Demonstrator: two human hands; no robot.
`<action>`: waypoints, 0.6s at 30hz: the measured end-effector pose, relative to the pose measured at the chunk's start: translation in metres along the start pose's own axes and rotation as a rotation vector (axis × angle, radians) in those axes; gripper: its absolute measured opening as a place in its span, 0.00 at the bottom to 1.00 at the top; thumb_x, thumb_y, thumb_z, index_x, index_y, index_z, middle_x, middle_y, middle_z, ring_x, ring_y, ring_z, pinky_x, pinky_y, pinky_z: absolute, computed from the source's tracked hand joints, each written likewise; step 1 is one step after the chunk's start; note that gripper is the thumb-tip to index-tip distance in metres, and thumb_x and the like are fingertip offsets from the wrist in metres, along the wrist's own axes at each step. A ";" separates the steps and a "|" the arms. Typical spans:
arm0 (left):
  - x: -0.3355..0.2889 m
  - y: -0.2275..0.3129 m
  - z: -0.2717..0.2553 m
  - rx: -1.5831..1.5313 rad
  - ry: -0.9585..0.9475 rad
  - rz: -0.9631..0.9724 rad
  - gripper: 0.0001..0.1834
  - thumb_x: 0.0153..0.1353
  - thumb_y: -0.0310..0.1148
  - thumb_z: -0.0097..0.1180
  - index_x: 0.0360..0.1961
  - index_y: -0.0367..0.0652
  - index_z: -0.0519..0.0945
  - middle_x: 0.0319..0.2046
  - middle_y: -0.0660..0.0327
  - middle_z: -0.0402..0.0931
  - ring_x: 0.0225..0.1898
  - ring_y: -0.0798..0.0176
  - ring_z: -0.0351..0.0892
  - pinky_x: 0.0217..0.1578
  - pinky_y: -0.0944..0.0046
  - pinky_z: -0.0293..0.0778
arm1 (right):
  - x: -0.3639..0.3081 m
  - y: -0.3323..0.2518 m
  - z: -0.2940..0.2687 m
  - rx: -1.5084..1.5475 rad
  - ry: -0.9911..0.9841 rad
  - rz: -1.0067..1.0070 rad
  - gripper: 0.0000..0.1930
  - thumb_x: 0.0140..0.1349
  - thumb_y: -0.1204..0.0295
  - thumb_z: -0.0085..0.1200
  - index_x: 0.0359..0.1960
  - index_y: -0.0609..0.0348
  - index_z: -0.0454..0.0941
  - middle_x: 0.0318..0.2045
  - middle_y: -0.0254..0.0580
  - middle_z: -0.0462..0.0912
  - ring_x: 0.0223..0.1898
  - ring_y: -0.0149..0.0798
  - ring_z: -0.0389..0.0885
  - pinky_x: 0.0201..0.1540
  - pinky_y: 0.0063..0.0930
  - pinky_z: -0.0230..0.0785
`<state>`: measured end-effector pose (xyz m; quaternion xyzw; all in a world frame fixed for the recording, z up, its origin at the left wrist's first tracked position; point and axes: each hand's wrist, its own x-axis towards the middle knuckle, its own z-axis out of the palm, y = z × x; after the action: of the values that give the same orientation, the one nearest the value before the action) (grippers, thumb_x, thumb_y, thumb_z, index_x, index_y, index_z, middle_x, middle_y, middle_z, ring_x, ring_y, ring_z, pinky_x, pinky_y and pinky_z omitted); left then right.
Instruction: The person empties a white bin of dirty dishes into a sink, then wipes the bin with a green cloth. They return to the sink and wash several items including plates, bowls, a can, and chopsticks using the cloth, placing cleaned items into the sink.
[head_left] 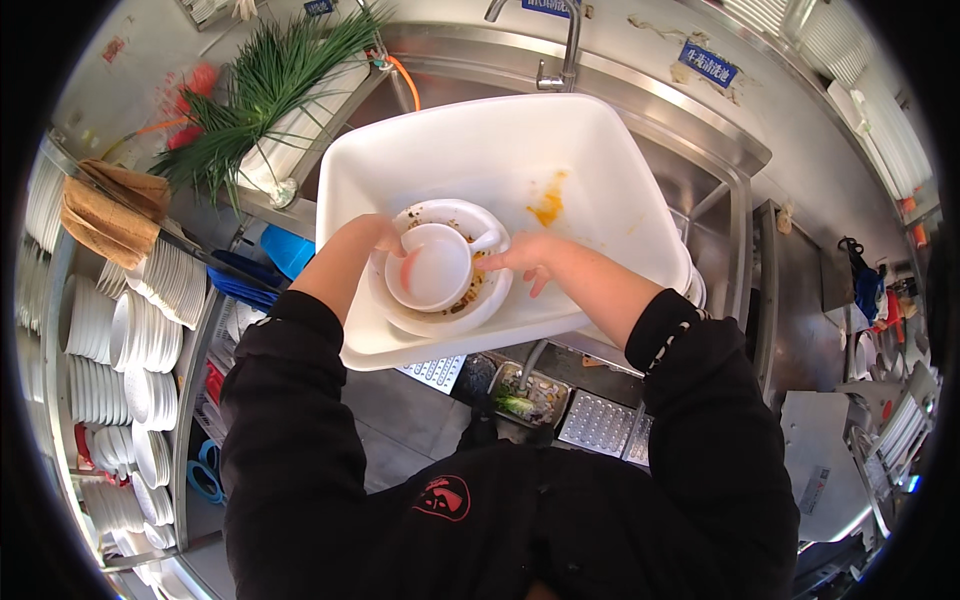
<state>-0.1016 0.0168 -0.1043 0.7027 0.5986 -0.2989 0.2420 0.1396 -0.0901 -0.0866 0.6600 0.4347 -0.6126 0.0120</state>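
A large white plastic tub sits over the sink in front of me, with a yellow-orange smear on its inner floor. In its near left part lies a big white dish with dark and yellow food scraps around its inside. A smaller white bowl rests in that dish, and a white spoon handle sticks out at its right edge. My left hand grips the small bowl's left rim. My right hand is at the dish's right rim, fingers apart and some pointing down, with nothing visible in them.
A steel sink with a faucet lies behind the tub. Green scallions lie on a white container at the far left. Racks of stacked white plates and a brown cloth stand left. Below, a drain basket holds scraps.
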 end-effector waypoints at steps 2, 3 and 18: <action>0.012 -0.015 0.004 -0.239 -0.065 -0.111 0.35 0.48 0.46 0.68 0.53 0.32 0.75 0.48 0.46 0.77 0.44 0.49 0.80 0.42 0.55 0.78 | 0.016 -0.004 0.013 0.078 -0.035 0.037 0.50 0.49 0.47 0.66 0.67 0.60 0.53 0.66 0.58 0.58 0.63 0.63 0.62 0.56 0.58 0.67; 0.017 -0.020 0.005 -0.258 -0.055 -0.070 0.35 0.49 0.46 0.67 0.53 0.33 0.75 0.48 0.46 0.77 0.45 0.49 0.80 0.42 0.54 0.79 | 0.023 -0.004 0.018 0.126 -0.054 0.051 0.50 0.49 0.48 0.67 0.67 0.60 0.53 0.65 0.58 0.59 0.63 0.62 0.62 0.55 0.57 0.69; 0.026 0.037 0.019 -0.698 0.140 0.165 0.30 0.46 0.41 0.65 0.47 0.30 0.78 0.40 0.48 0.80 0.41 0.52 0.82 0.37 0.55 0.78 | 0.019 0.026 -0.032 0.051 0.686 -0.068 0.55 0.41 0.57 0.67 0.65 0.74 0.46 0.58 0.65 0.67 0.56 0.56 0.73 0.58 0.34 0.67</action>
<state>-0.0646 0.0157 -0.1366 0.6425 0.6208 -0.0070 0.4491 0.1778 -0.0780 -0.1076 0.8129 0.4196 -0.3656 -0.1716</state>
